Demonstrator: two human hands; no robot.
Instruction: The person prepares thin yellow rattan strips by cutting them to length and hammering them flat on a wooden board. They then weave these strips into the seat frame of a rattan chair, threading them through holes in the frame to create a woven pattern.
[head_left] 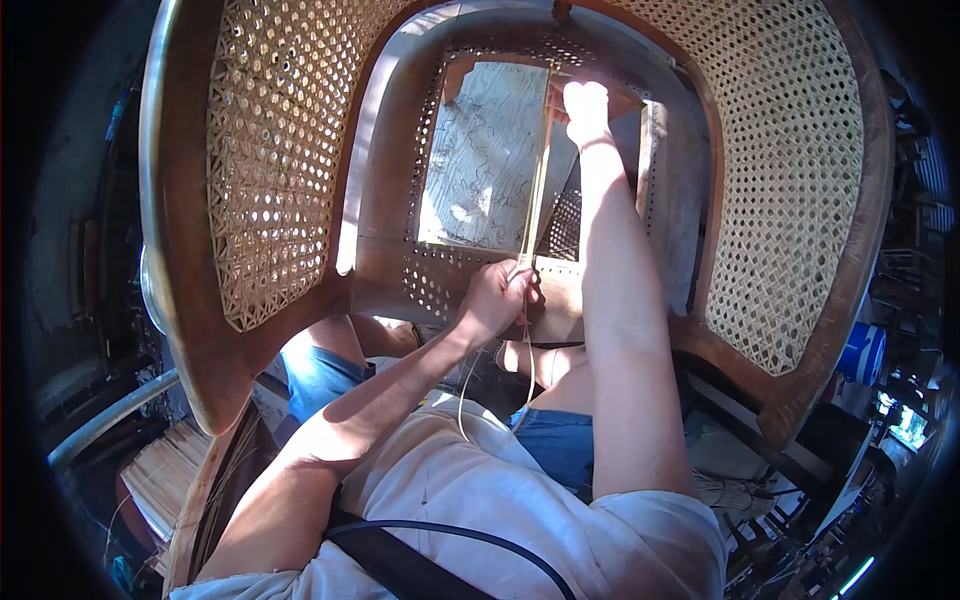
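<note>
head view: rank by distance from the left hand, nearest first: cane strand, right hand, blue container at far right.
From the left hand:
1. Cane strand, pinched in its fingers, running up across the seat opening.
2. Right hand, up at the opening's far edge.
3. Blue container, beyond the chair, far right.

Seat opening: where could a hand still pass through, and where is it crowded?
The seat opening is bare on its left half, between the drilled left rail and the cane strands. The right side is crowded: the right hand grips strands at the far rail, the left hand pinches them at the near rail.
</note>
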